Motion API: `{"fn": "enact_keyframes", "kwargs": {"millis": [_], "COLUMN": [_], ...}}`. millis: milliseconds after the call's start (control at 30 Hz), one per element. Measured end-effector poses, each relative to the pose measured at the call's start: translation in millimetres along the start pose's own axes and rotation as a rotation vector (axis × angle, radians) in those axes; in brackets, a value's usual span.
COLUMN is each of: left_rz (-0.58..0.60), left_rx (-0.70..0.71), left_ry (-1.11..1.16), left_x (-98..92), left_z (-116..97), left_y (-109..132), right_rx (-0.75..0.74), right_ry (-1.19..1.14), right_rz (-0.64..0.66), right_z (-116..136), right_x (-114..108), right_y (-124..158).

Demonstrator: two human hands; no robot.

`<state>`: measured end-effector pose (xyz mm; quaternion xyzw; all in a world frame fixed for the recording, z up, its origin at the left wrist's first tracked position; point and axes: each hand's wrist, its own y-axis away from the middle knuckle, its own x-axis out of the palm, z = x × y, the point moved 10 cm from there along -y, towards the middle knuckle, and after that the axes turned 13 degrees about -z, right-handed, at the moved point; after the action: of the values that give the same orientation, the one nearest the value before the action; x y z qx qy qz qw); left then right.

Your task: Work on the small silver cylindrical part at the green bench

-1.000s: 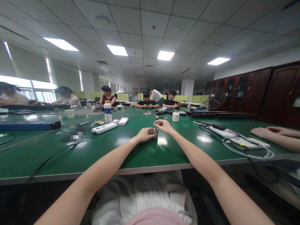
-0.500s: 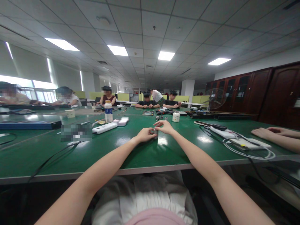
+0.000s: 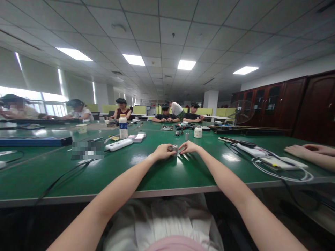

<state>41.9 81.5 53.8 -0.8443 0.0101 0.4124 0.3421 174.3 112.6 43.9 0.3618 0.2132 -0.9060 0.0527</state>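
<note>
A small silver metal cylinder (image 3: 175, 150) with a hole in its top stands upright on the green table (image 3: 167, 174). My left hand (image 3: 164, 151) grips it from the left, thumb and fingers against its side. Just right of the cylinder, my right hand (image 3: 189, 147) has its thumb and fingers apart, and I see nothing between them. The fingertips point at the cylinder without clearly touching it. Beyond my hands stand a smaller metal cylinder (image 3: 186, 136) and some small shiny metal parts (image 3: 177, 133), too small to name.
A white jar (image 3: 198, 132) stands behind my right hand. To the left are a bottle (image 3: 123, 126) and a white power strip (image 3: 119, 144). A phone (image 3: 227, 139) and white cables (image 3: 282, 174) lie to the right, near another person's hands (image 3: 300, 150). Several people sit around the table.
My right hand has moved off the cylinder's top, down and to its right side, so the top now shows. My left hand keeps hold. The view has shifted slightly.
</note>
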Motion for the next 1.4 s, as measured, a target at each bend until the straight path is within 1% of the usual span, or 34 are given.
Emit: {"fn": "enact_keyframes", "kwargs": {"millis": [100, 233, 300, 400, 500, 567, 700, 800, 933, 1133, 1300, 1400], "left_rz": [-0.018, -0.034, -0.033, -0.029, -0.020, -0.012, -0.002, 0.005, 0.004, 0.000, 0.012, 0.016], "left_rx": [-0.034, -0.065, -0.070, -0.069, -0.056, -0.045, -0.030, -0.017, 0.004, 0.019, 0.012, 0.009], "left_ry": [-0.032, -0.047, -0.038, -0.010, 0.027, 0.050, 0.085, 0.101, 0.094, 0.078, 0.093, 0.102], "left_x": [-5.5, -10.7, -11.0, -10.0, -8.4, -7.2, -4.5, -2.8, -3.1, -3.8, -1.3, -0.4], "left_z": [9.5, 18.5, 20.0, 18.6, 13.7, 9.6, 2.6, -1.4, -5.1, -5.5, -3.9, -3.5], "left_y": [-2.5, -3.2, -2.6, -0.9, 1.3, 2.8, 4.8, 5.4, 5.5, 5.2, 5.4, 5.5], "right_rx": [0.017, -0.004, -0.030, -0.081, -0.142, -0.192, -0.280, -0.307, -0.319, -0.327, -0.287, -0.245], "right_ry": [-0.002, 0.002, 0.001, -0.027, -0.090, -0.135, -0.187, -0.184, -0.151, -0.102, -0.036, -0.001], "right_rz": [0.041, 0.014, -0.040, -0.185, -0.313, -0.350, -0.372, -0.388, -0.404, -0.419, -0.403, -0.439], "right_z": [-3.2, -2.2, 0.5, 9.5, 24.8, 37.9, 61.0, 67.3, 67.4, 71.8, 68.7, 62.7], "right_x": [4.6, 2.3, -2.8, -17.7, -30.9, -33.1, -27.6, -22.1, -17.3, -18.1, -16.4, -20.8], "right_y": [1.0, 0.2, -1.3, -4.5, -4.7, -2.6, 4.5, 8.8, 11.2, 14.4, 15.5, 12.9]}}
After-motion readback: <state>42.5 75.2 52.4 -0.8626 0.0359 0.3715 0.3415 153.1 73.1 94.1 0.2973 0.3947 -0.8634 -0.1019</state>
